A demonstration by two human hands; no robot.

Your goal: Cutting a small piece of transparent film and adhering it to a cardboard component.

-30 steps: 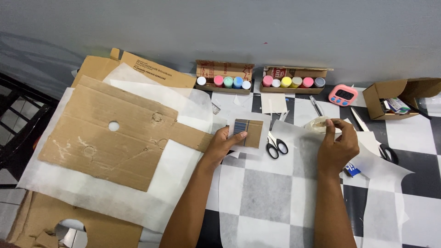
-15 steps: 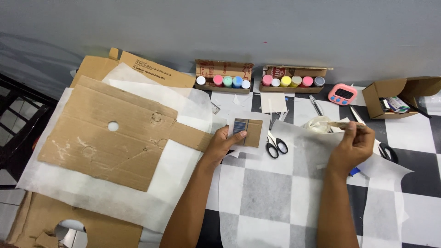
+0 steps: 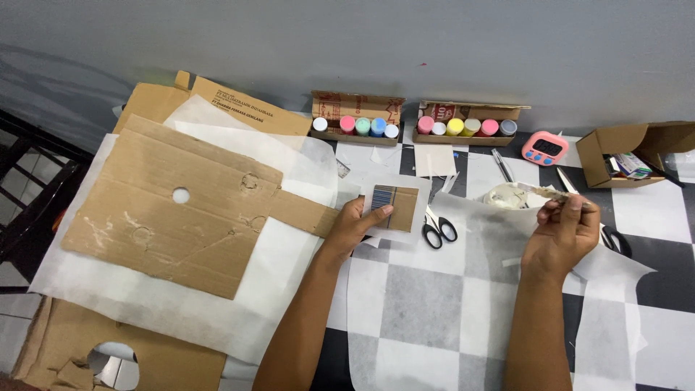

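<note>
Two hands are busy: our left hand (image 3: 360, 223) presses a small cardboard card with blue stripes (image 3: 392, 207) flat on white paper (image 3: 434, 311), and it has not moved. Our right hand (image 3: 565, 230) has lifted off the table and now pinches a thin brush or stick (image 3: 552, 193), we think, above a small white bowl (image 3: 507, 196). So the card waits by the scissors (image 3: 437, 229). Behind, two cardboard trays (image 3: 356, 116) hold paint pots in a row, and an open box (image 3: 621, 153) holds small packets
</note>
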